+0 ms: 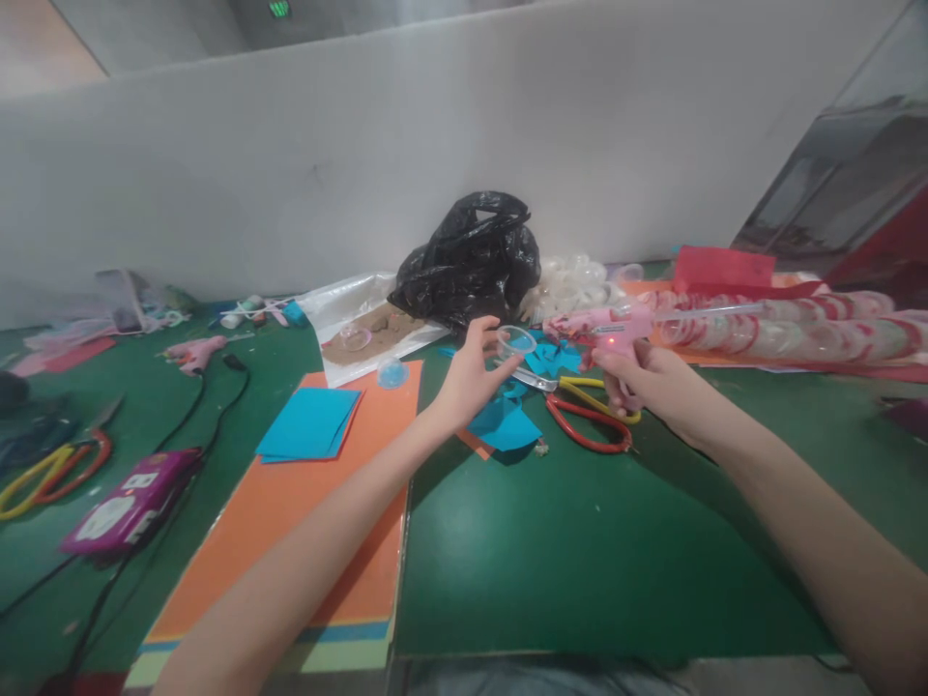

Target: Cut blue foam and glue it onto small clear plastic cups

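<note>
My left hand (473, 375) pinches a small clear plastic cup (516, 340) between thumb and fingers, held above the green table (580, 551). My right hand (645, 380) grips a pink glue gun (605, 329) whose nozzle points left toward the cup; a red light glows on it and a clear glue stick (714, 311) juts out behind. Under the hands lie blue paper scraps (507, 421) and scissors (589, 414) with red and yellow handles.
A black plastic bag (475, 259) stands behind. Sand with a clear cup lies on white plastic (362, 333). An orange paper stack (304, 522) carries blue sheets (310, 425). Left: a second glue gun (192, 353), cables, purple box (130, 503), more scissors (50, 472). Right: rows of clear cups (797, 333).
</note>
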Tool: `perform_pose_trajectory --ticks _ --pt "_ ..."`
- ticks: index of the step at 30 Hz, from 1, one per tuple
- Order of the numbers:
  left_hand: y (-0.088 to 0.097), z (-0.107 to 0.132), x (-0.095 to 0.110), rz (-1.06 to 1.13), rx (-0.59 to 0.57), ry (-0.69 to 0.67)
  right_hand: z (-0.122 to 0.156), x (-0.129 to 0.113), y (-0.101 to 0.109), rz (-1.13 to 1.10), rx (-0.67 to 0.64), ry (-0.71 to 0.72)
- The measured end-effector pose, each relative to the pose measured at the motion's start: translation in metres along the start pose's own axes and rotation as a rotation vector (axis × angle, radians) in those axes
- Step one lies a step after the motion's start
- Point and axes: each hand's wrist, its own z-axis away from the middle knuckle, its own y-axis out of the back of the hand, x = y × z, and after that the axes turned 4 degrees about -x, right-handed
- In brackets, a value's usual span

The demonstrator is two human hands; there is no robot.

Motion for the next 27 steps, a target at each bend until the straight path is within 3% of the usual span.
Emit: perform_pose_trajectory --ticks 27 --pt "-0.011 0.007 0.002 0.055 -0.071 -0.037 0.001 -0.003 -0.005 0.011 -0.036 -0.045"
